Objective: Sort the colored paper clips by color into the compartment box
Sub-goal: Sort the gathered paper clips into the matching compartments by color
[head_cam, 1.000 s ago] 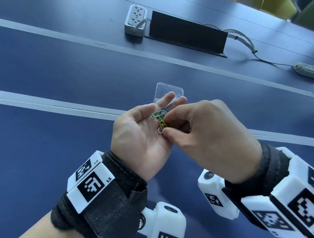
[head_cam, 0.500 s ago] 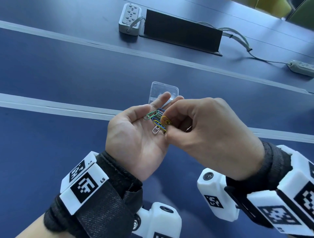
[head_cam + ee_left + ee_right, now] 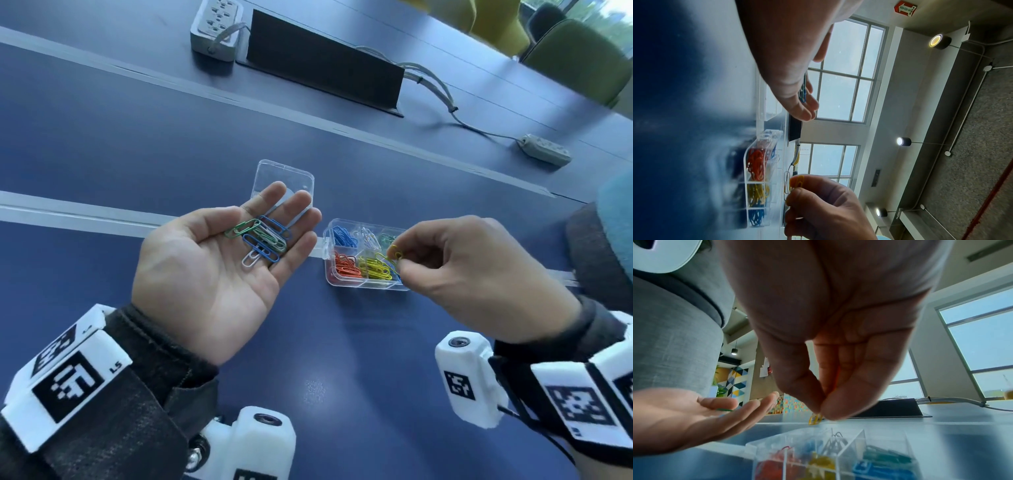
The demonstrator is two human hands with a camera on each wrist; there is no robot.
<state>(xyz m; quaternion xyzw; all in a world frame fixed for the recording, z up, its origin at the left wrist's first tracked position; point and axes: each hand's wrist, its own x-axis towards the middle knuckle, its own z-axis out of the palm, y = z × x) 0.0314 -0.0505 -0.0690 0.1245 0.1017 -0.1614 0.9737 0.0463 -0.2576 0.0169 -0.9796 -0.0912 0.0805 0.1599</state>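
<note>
Clear compartment box [image 3: 363, 283]: blue, white, green clips in far cells; red and yellow in near cells. Right hand [image 3: 479, 270] pinches yellow paper clip [image 3: 394, 255] at thumb and fingertip, above the box's yellow cell. Left hand [image 3: 219, 274], left of box, flat palm-up, carries loose clips [image 3: 262, 241]: blue, green, white

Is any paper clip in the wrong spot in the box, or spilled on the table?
Nothing stands out. In the compartment box each visible color sits in its own section. No clips lie on the table. The rest rest in the left hand.
</note>
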